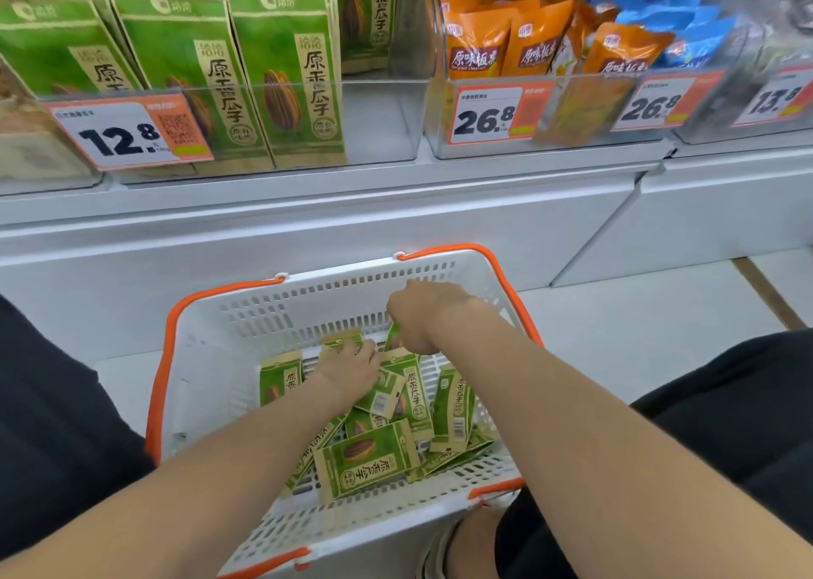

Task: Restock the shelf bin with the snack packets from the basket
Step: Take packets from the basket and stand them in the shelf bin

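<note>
A white basket (211, 358) with orange handles sits on the floor below me, holding several green sunflower-seed packets (365, 459). My left hand (349, 369) reaches into the pile and its fingers lie over a packet at the far side. My right hand (422, 314) is curled around the top of an upright green packet (393, 336), mostly hidden behind the wrist. Above, the clear shelf bin (378, 120) with the 12.8 price tag holds the same green packets (286, 76) standing upright on its left; its right part has a gap.
A neighbouring clear bin (545, 138) to the right holds orange chestnut packets, with blue packets beyond. The white shelf ledge (308, 209) juts out between bins and basket. My dark-clothed knees flank the basket on both sides.
</note>
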`<move>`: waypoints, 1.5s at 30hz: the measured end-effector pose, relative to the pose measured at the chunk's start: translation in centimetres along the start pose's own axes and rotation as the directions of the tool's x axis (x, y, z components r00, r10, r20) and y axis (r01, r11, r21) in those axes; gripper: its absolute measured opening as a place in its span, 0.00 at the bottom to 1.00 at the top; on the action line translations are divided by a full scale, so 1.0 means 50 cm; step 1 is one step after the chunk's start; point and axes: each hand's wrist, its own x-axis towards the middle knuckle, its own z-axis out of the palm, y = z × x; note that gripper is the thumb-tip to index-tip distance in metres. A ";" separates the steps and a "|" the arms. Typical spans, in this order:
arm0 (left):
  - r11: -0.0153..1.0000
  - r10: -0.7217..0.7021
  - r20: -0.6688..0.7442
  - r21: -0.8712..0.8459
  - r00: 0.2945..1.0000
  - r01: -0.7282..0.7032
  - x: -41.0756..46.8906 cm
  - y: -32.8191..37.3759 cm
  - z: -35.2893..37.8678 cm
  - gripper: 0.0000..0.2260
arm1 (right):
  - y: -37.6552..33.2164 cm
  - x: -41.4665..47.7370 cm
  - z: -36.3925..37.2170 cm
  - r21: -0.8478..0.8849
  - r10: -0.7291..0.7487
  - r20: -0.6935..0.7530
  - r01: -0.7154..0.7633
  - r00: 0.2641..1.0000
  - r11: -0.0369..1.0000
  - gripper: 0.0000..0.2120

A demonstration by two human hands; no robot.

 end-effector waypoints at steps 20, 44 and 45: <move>-0.558 -0.025 0.043 -0.829 0.999 0.022 -0.127 -0.118 -0.192 0.12 | 0.028 -0.012 -0.014 0.160 -0.015 -0.045 0.022 0.999 0.987 0.39; 0.512 -0.778 -0.598 -0.780 0.191 -0.360 -0.246 -0.141 -0.382 0.20 | 0.027 -0.143 -0.224 0.805 0.186 -0.536 0.433 0.823 0.405 0.28; 0.535 -0.764 -0.619 -0.765 0.181 -0.357 -0.251 -0.145 -0.394 0.19 | 0.028 -0.146 -0.237 0.755 0.176 -0.588 0.458 0.790 0.469 0.30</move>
